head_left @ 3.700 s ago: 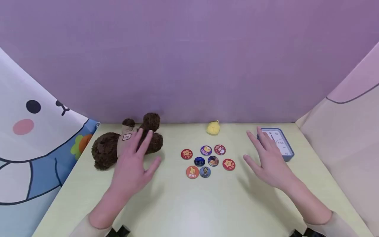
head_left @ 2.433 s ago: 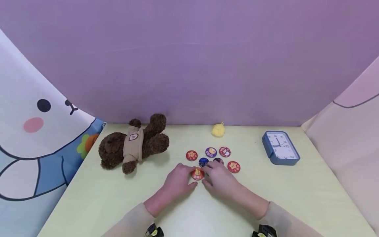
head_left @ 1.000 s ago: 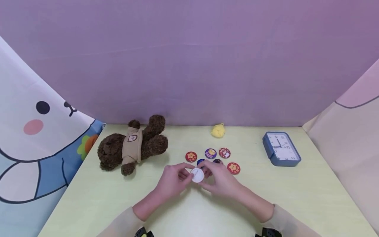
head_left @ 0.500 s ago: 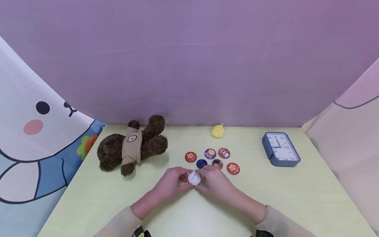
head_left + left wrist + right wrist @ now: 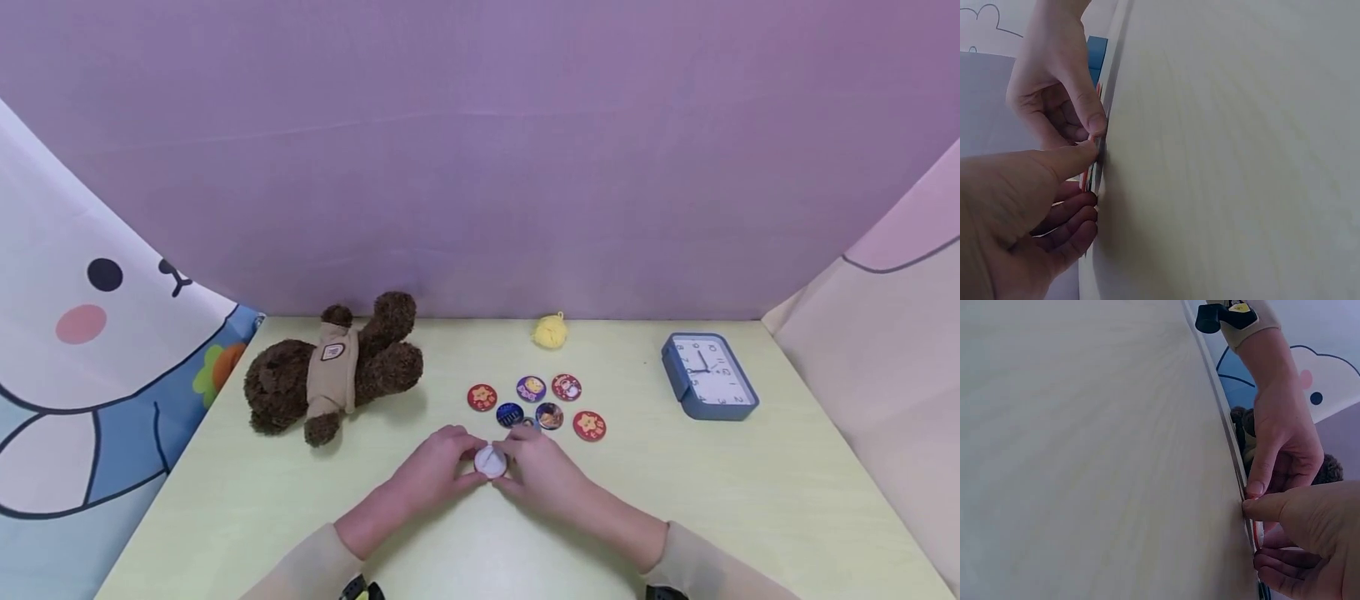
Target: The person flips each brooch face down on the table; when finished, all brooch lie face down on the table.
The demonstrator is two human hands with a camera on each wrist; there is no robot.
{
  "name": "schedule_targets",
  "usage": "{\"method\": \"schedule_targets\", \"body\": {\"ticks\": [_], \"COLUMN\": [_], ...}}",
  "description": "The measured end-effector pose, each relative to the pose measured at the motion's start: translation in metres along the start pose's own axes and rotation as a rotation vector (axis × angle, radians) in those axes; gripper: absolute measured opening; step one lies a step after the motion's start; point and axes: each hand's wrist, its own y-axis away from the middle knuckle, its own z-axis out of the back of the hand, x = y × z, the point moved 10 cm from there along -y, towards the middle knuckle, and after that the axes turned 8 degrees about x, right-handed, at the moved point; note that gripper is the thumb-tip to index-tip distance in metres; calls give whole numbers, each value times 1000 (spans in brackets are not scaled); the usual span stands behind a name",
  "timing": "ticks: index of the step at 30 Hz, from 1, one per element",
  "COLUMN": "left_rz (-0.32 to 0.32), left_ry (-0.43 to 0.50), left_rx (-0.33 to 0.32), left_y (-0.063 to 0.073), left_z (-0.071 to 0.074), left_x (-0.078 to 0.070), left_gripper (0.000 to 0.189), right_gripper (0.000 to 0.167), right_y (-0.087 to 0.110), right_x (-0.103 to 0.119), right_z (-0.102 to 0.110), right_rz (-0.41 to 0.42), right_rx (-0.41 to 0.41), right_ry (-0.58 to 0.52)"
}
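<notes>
Head view: my left hand (image 5: 435,471) pinches the left edge of the round badge (image 5: 491,461), white face up; it sits between my hands, and my right hand (image 5: 547,473) pinches its right edge. Its underside is hidden; a second badge (image 5: 528,422) just beyond is mostly covered by my right hand.

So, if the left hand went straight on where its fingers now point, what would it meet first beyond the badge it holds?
Probably the right hand, which holds the other side of the badge; depth is unclear.
</notes>
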Motion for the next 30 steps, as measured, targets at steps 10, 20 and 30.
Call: {"method": "schedule_targets", "body": {"ticks": [10,20,30], "left_rz": [34,93,80], "left_ry": [42,32,5], "left_rx": [-70,-64,-73], "left_y": [-13,-40,-59], "left_z": [6,-1,-7], "left_x": [-6,-12,-18], "left_gripper": [26,34,26], "right_gripper": [28,28,24], "right_y": [15,19,16], "right_x": [-44,-61,-55], "right_z": [47,34,33], "right_rz": [-104,-206,-178], "right_rx": [-133,-43,-95], "right_ry": [-129,-184,-136]}}
